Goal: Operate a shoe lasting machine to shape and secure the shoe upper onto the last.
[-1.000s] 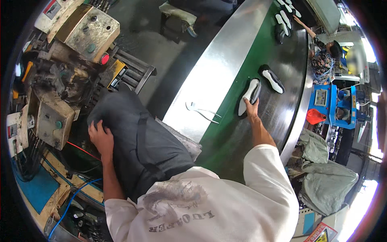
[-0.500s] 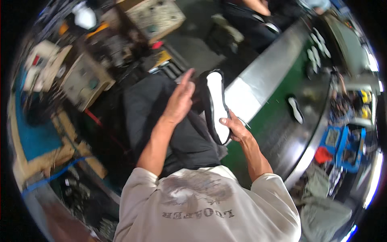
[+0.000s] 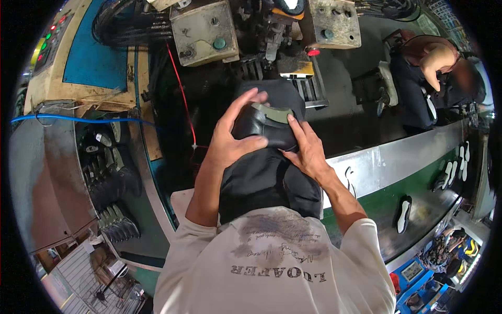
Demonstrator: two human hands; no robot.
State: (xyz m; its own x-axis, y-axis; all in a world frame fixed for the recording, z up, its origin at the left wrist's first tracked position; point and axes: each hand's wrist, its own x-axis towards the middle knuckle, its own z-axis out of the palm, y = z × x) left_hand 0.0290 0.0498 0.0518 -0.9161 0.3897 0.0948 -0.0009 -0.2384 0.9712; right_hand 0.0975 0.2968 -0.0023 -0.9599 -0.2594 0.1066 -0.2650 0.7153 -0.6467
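presently i see the black shoe mid-frame; the right hand clasps its right end, while the left hand curves half-open, thumb against it, its grip unclear to me. another shoe lies on the counter, lower right.

Black shoe: underside turned away, hidden. Left fingers: some blurred past its upper edge. Machine cropped by top picture edge. White-soled shoes at the tabletop's far right end: too small for detail.

shoe: white underside turned away | left hand: now touching it
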